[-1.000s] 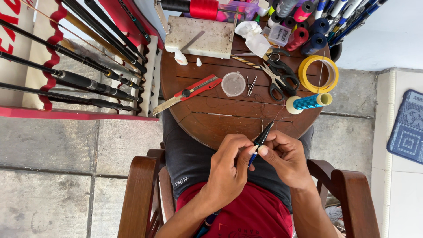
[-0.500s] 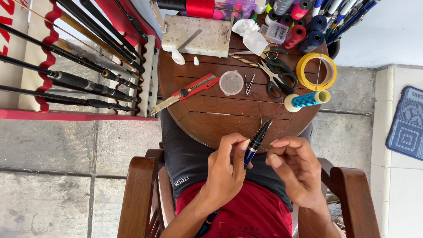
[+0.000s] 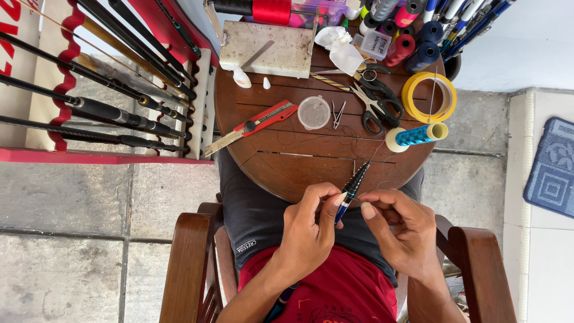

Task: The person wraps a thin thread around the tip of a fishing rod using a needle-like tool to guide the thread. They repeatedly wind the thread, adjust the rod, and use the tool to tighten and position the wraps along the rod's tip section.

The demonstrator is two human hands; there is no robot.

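Since half a second earlier, the right hand (image 3: 402, 230) had let go and hung loosely curled just beside the dark rod tip (image 3: 348, 194). Left hand (image 3: 311, 230) fingers (image 3: 335, 206) pinched that rod at lower centre, before the round bench (image 3: 299, 167).

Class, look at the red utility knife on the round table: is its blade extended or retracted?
Extended. The red utility knife lies flat on the wooden table, and a long metal blade strip sticks out of its handle toward the table's left edge.

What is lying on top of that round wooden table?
On the round wooden table: black scissors, yellow tape roll, blue thread spool, red utility knife, clear round lid. The hands cover its near edge.
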